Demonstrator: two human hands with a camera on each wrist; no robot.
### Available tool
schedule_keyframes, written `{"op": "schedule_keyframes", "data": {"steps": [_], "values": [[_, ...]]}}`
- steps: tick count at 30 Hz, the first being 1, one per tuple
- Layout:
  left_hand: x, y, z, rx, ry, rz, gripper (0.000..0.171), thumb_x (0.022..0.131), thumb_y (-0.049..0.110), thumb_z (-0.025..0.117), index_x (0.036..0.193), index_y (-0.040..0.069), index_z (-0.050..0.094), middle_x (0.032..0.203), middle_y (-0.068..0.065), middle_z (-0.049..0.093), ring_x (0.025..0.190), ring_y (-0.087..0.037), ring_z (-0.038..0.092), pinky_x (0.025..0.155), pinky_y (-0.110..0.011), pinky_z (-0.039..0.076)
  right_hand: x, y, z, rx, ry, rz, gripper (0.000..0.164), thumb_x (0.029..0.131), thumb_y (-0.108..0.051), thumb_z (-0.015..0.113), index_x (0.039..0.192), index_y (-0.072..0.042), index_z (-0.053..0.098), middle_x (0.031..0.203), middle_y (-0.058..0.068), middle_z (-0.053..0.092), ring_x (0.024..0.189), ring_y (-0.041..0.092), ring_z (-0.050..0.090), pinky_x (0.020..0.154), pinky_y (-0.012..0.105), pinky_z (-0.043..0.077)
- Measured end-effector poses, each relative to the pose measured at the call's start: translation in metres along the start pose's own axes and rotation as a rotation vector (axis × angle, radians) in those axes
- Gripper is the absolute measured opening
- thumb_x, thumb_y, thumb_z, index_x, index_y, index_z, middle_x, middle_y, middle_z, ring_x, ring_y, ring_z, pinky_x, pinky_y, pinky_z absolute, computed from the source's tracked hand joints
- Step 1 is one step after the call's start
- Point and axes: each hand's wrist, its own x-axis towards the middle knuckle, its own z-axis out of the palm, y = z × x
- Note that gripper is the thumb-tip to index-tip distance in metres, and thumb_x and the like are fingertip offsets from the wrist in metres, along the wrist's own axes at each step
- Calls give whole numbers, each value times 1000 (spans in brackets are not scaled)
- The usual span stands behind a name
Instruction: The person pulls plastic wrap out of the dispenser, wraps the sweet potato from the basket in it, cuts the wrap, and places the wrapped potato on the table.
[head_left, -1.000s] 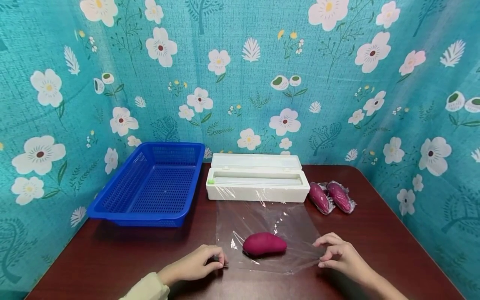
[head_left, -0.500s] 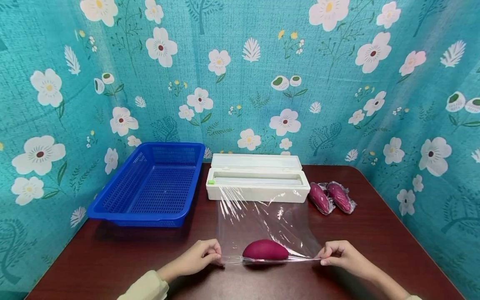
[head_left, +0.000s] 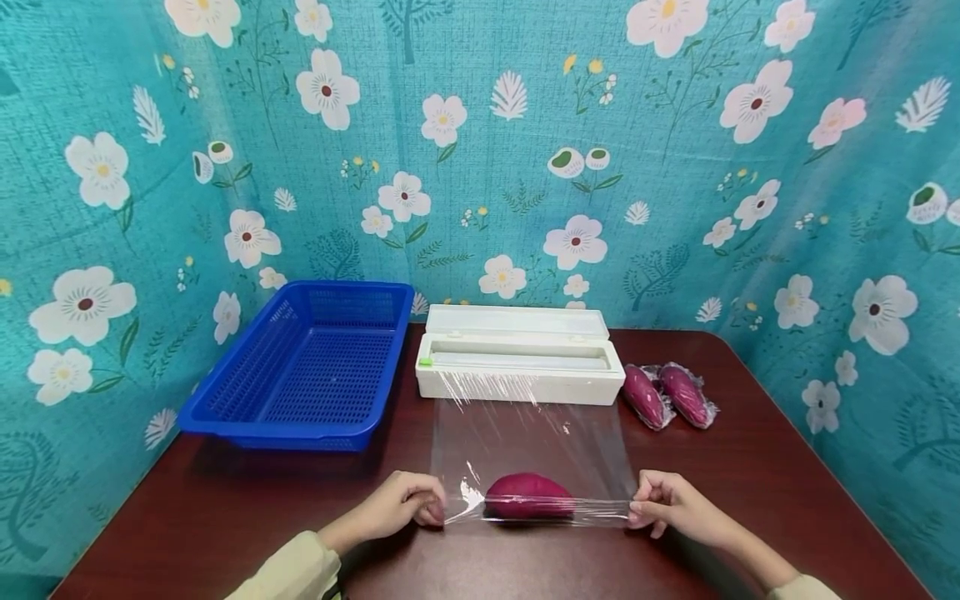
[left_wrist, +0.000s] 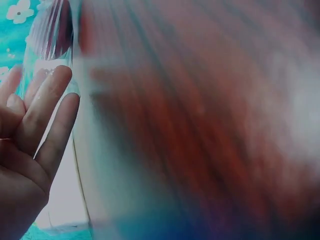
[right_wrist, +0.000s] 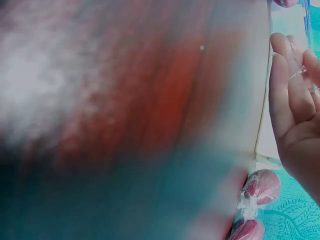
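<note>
A purple sweet potato (head_left: 528, 493) lies on a sheet of clear cling film (head_left: 525, 437) pulled out from a white cling film box (head_left: 517, 387). A band of film passes across the near part of the sweet potato. My left hand (head_left: 405, 504) pinches the film's near left corner, and my right hand (head_left: 675, 507) pinches the near right corner. In the left wrist view, the left hand (left_wrist: 37, 130) shows film at its fingers. Shiny bits of film also show at the right hand (right_wrist: 297, 105) in the right wrist view.
On the far left stands a blue plastic basket (head_left: 300, 429). Two film-wrapped sweet potatoes, one at the left (head_left: 647, 396) and one at the right (head_left: 686, 394), lie right of the box. Behind the dark table (head_left: 247, 508) hangs a flowered teal curtain (head_left: 480, 167).
Both hands have taken hold of the film's near corners and lifted the edge, bringing it up against the sweet potato's near side and then over it. The box and basket stay put.
</note>
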Motion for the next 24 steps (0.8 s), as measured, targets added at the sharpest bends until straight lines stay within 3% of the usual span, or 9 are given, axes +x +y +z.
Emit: {"op": "schedule_keyframes", "data": {"steps": [4,7,11,15,17,24], "values": [[0,1,0,37,-3,-30,30,78,-24,37,93,-15,61,80,-23,64,71,-26,65,62,-30,52,2,0,0,-32,-16,-5,10,87,13,41,87,8,49,75,24,60,73,25,65,40,37,47],[0,1,-2,78,-5,-27,28,79,-22,40,98,-16,60,82,-21,64,73,-25,65,66,-27,51,3,-1,0,-90,-16,-25,18,86,14,42,92,9,58,74,21,61,70,19,65,41,33,47],[3,10,-4,220,-31,45,23,81,-16,51,103,-17,57,83,-18,65,74,-23,65,69,-25,50,6,0,-3,-112,-21,-89,26,86,16,42,103,9,60,75,21,59,66,22,62,41,33,46],[7,10,-6,332,-57,98,34,76,-14,60,108,-19,53,85,-18,60,76,-24,63,67,-26,50,9,4,-4,-161,-22,-169,32,85,18,42,109,7,59,77,19,57,65,25,57,40,31,46],[10,0,-9,340,-72,84,41,74,-13,63,112,-18,51,87,-16,58,76,-21,62,67,-24,50,12,5,-5,-206,-14,-189,32,84,18,43,110,6,59,79,17,57,63,25,54,41,29,45],[20,-4,-14,479,-76,32,50,68,-2,73,113,-13,54,84,-7,57,76,-10,58,65,-21,48,18,6,-8,-319,23,-167,29,80,11,56,109,8,60,87,17,58,66,17,54,51,26,47]]}}
